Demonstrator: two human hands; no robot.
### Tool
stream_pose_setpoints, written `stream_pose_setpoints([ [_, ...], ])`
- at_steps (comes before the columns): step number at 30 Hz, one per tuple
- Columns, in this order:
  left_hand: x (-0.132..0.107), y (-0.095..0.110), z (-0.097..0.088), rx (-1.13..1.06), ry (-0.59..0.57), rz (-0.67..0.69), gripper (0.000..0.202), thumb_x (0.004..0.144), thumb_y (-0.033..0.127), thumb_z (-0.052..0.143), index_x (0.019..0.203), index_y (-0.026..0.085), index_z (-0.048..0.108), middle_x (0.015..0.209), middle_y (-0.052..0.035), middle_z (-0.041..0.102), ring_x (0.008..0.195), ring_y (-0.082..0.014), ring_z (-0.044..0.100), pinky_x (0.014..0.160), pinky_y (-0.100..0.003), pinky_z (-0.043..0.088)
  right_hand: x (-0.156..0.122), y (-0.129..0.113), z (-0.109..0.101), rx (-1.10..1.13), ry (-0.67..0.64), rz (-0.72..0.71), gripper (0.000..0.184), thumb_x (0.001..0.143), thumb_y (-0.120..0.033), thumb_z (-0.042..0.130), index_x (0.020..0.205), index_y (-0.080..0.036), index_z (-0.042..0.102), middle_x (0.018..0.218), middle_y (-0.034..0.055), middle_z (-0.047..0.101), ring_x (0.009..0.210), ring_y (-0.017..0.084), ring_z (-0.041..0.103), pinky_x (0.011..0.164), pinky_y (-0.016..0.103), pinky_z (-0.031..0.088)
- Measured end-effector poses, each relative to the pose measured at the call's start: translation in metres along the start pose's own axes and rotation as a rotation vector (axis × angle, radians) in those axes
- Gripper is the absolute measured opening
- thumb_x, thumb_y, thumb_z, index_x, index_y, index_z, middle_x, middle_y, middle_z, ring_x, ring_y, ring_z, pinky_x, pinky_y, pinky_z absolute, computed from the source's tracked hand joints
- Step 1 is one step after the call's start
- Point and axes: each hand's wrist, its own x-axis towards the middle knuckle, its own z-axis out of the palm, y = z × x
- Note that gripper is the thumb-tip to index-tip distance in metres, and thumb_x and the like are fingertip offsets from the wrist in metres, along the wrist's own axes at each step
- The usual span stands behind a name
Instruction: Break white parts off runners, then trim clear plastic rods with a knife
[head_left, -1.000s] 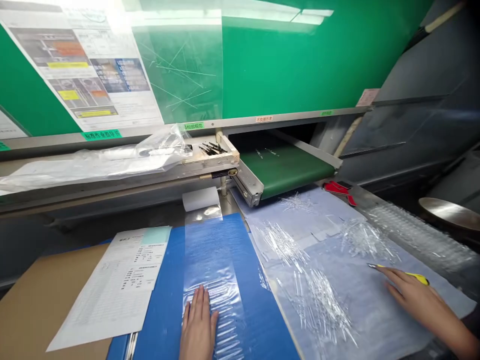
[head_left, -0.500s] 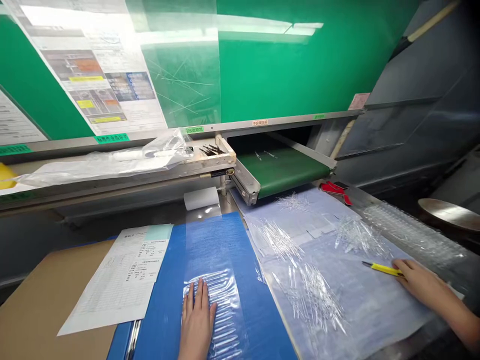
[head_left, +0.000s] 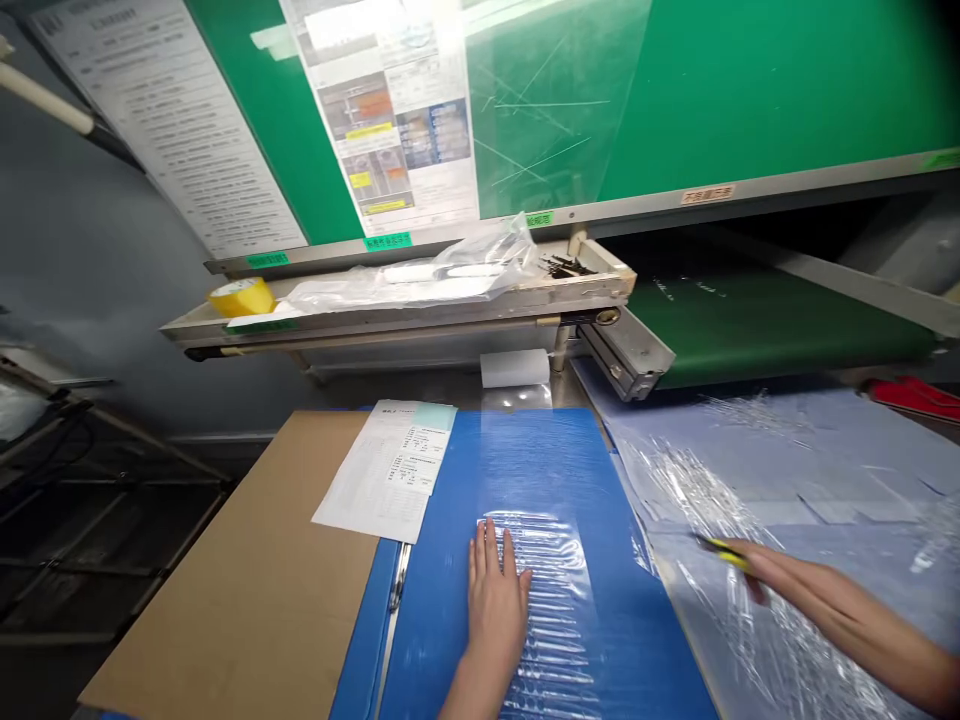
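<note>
My left hand (head_left: 495, 605) lies flat with its fingers stretched out on a strip of clear plastic film (head_left: 516, 450). Beside and below it, a row of thin clear tube-like pieces (head_left: 555, 610) lies side by side under the film. The film rests on a blue board (head_left: 626, 630). My right hand (head_left: 772, 572) is wrapped around a yellow utility knife (head_left: 729, 554), its dark tip toward the left. That hand hovers above loose clear pieces (head_left: 705, 490) scattered on a pale blue sheet (head_left: 817, 470), and is slightly blurred.
A film roll (head_left: 514, 369) stands behind the board. To the left, printed papers (head_left: 375, 490) lie over brown cardboard (head_left: 262, 560). Above runs a shelf (head_left: 420, 305) with yellow tape (head_left: 243, 297) and a plastic bag (head_left: 472, 265). A green conveyor belt (head_left: 780, 325) juts out at right.
The view has swung left. My right hand has carried the utility knife leftward, closer to the blue board. My left hand stays flat on the film.
</note>
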Motion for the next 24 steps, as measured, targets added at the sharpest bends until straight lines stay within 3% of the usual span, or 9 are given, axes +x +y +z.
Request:
stream_pose_setpoints([
  [5, 0.0, 0.002, 0.003, -0.018, 0.016, -0.02, 0.048, 0.091, 0.034, 0.033, 0.134, 0.012, 0.037, 0.142, -0.0184, 0.034, 0.13, -0.0308, 0.027, 0.102, -0.047, 0.035, 0.091, -0.089, 0.022, 0.015, -0.128, -0.18, 0.026, 0.089, -0.039, 0.044, 0.094, -0.018, 0.059, 0.087, 0.007, 0.064, 0.078, 0.019, 0.062, 0.065, 0.029, 0.042],
  [9, 0.0, 0.002, 0.005, -0.022, 0.024, -0.027, 0.048, 0.09, 0.035, 0.036, 0.131, 0.011, 0.041, 0.14, -0.0207, 0.036, 0.13, -0.0327, 0.028, 0.101, -0.049, 0.035, 0.133, -0.131, 0.039, 0.001, -0.197, -0.271, 0.027, 0.089, -0.036, 0.048, 0.104, -0.015, 0.056, 0.093, 0.0033, 0.062, 0.075, 0.014, 0.06, 0.067, 0.032, 0.049],
  [15, -0.001, 0.003, 0.007, -0.034, 0.026, -0.041, 0.05, 0.09, 0.035, 0.036, 0.134, 0.012, 0.037, 0.142, -0.0182, 0.034, 0.131, -0.0327, 0.025, 0.102, -0.048, 0.035, 0.148, -0.16, 0.056, -0.106, -0.228, -0.301, 0.026, 0.089, -0.033, 0.05, 0.107, -0.015, 0.055, 0.098, 0.0044, 0.062, 0.08, 0.015, 0.062, 0.07, 0.035, 0.052],
  [24, -0.001, 0.003, 0.009, -0.044, 0.021, -0.053, 0.049, 0.09, 0.032, 0.036, 0.135, 0.012, 0.035, 0.142, -0.0166, 0.035, 0.132, -0.0314, 0.026, 0.103, -0.047, 0.034, 0.153, -0.176, 0.066, -0.19, -0.247, -0.353, 0.026, 0.089, -0.031, 0.051, 0.108, -0.015, 0.055, 0.1, 0.0046, 0.061, 0.081, 0.015, 0.062, 0.07, 0.034, 0.052],
])
